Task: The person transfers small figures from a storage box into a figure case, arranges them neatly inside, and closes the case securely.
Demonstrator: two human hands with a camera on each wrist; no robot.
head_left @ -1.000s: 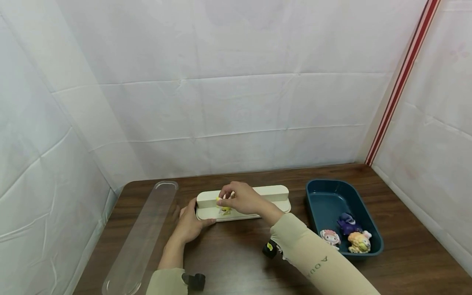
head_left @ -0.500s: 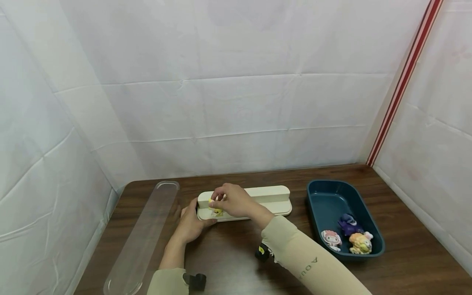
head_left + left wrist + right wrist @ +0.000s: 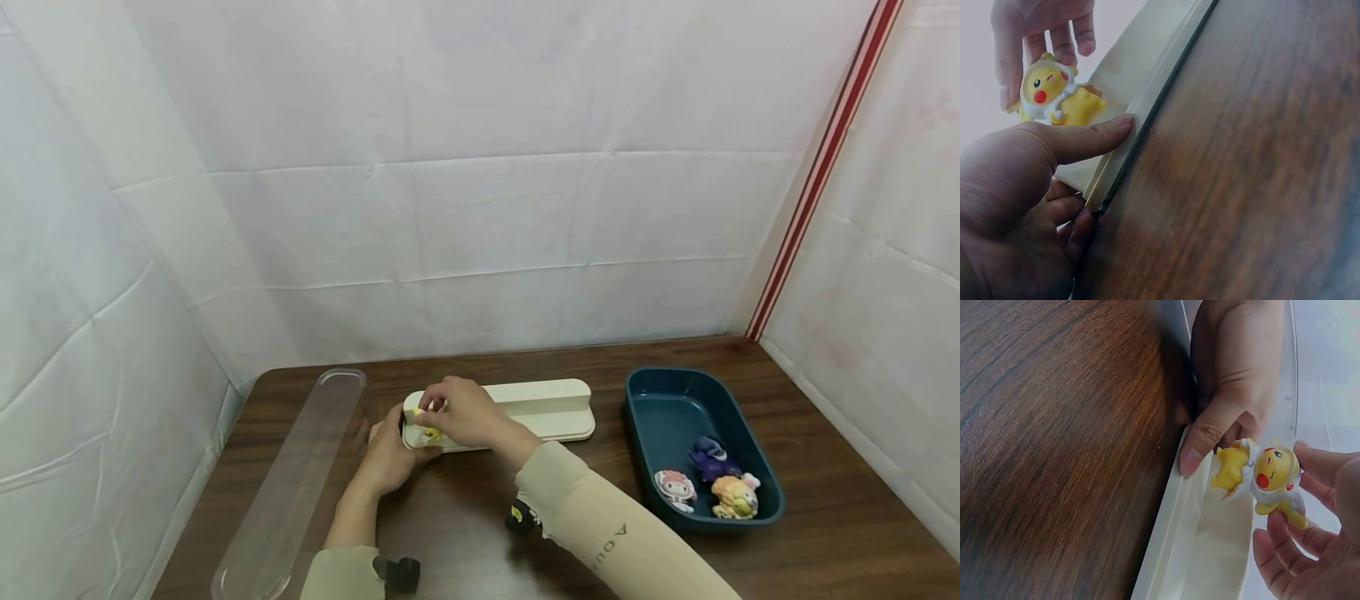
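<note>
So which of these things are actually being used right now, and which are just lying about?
In use:
- yellow figurine, pinched by the right hand
- cream tray, its end held by the left hand

Lying about:
- clear lid
- blue bin holding three small figurines

**Around the wooden table**

Dark wood-grain table (image 3: 825,517), backed by creased white sheeting (image 3: 480,208) with a red-striped edge (image 3: 817,167) at right. At left, a long clear plastic lid (image 3: 288,483), lying flat. At right, a dark teal tray (image 3: 663,400) holding three small figurines: pink-and-white (image 3: 672,486), purple (image 3: 709,457), orange-yellow (image 3: 733,495).
</note>
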